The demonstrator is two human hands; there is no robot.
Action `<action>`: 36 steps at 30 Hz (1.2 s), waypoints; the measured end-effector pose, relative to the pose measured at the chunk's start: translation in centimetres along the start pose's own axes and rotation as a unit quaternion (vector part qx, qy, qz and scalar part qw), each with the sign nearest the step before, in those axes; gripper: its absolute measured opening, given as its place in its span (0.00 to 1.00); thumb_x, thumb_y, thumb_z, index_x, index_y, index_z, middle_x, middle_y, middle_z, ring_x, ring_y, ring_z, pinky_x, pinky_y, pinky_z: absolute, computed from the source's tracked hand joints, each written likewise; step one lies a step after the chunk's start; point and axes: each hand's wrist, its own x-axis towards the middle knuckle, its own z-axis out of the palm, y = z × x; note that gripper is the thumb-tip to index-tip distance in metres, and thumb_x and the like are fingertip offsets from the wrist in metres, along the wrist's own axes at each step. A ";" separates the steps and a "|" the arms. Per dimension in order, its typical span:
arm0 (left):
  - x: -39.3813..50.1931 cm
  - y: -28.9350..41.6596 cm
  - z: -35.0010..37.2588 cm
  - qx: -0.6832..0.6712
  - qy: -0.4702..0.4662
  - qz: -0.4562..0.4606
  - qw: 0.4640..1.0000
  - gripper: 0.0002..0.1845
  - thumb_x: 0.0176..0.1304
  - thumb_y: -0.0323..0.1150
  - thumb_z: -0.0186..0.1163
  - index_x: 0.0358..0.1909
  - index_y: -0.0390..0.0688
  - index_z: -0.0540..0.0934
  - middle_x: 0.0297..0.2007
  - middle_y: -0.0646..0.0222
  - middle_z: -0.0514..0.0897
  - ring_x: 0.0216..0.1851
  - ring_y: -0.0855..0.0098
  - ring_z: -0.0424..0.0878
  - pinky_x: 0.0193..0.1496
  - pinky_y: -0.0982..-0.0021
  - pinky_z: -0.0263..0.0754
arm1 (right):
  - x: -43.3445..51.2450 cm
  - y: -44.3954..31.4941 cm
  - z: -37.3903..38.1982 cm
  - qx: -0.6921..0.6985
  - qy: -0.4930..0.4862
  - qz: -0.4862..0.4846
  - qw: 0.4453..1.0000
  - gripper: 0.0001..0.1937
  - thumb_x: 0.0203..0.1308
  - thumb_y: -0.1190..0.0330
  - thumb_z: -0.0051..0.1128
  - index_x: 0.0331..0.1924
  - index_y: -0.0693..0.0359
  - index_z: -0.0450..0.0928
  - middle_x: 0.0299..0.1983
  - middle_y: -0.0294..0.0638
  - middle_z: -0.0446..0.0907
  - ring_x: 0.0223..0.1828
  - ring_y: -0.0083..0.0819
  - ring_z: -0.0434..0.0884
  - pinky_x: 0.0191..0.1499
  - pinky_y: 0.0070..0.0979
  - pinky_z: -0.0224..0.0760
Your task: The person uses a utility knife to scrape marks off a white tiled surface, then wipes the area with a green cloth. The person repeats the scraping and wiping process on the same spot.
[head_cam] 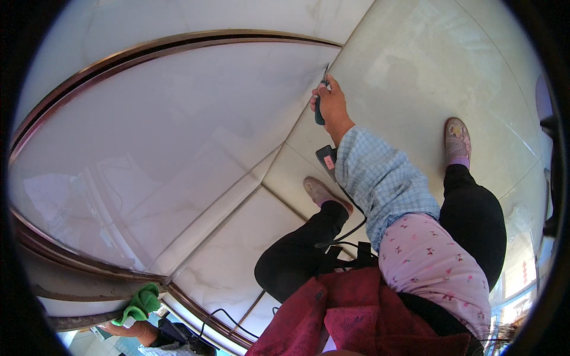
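My right hand point(331, 103) grips a dark-handled knife-like tool point(319, 109) with a narrow, pointed metal blade. The blade tip is close to the line where a glossy white panel point(187, 115) meets the cream tiled floor point(401, 89); whether it touches is unclear. Far off at the lower left, my left hand point(129, 330) holds a bunched green cloth point(143, 302) at the end of the brown trim. Part of that hand is hidden behind the cloth and the dark edge. A black device point(327, 158) with a pink label sits by my right wrist.
Dark brown metallic trim point(178, 41) curves along the panel's far side, with more trim point(89, 262) along its near side. Black cables point(356, 229) run near my right arm and lap. My shoes point(457, 133) stand either side of my right arm.
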 end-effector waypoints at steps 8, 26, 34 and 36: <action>-1.0 -0.8 0.3 0.002 0.010 0.012 1.000 0.27 0.60 0.46 0.56 0.50 0.33 0.65 0.48 0.43 0.73 0.49 0.40 0.72 0.51 0.43 0.66 | 0.5 0.1 0.2 -0.016 0.015 0.021 1.000 0.25 0.64 0.71 0.41 0.65 0.60 0.52 0.32 0.42 0.71 0.23 0.26 0.72 0.23 0.24 0.70; -0.9 -0.8 0.2 -0.023 0.004 -0.015 1.000 0.26 0.57 0.45 0.59 0.47 0.34 0.66 0.45 0.45 0.74 0.46 0.40 0.73 0.49 0.43 0.66 | 0.9 0.4 0.5 0.011 0.017 0.017 1.000 0.25 0.64 0.72 0.40 0.66 0.59 0.51 0.32 0.43 0.71 0.24 0.27 0.72 0.23 0.24 0.70; 0.1 -0.1 0.5 -0.037 0.024 0.007 0.999 0.23 0.59 0.43 0.56 0.46 0.34 0.66 0.44 0.44 0.74 0.45 0.40 0.73 0.47 0.43 0.66 | 0.9 0.0 -0.4 -0.013 0.017 -0.001 1.000 0.25 0.65 0.71 0.40 0.65 0.58 0.53 0.34 0.43 0.72 0.25 0.26 0.73 0.24 0.23 0.70; 0.3 0.0 0.5 -0.025 0.043 0.033 0.998 0.22 0.61 0.43 0.55 0.46 0.34 0.67 0.45 0.43 0.74 0.45 0.40 0.73 0.46 0.43 0.66 | -0.2 0.5 -0.5 -0.018 0.013 -0.010 1.000 0.25 0.65 0.71 0.40 0.65 0.58 0.53 0.35 0.43 0.72 0.25 0.26 0.73 0.25 0.23 0.71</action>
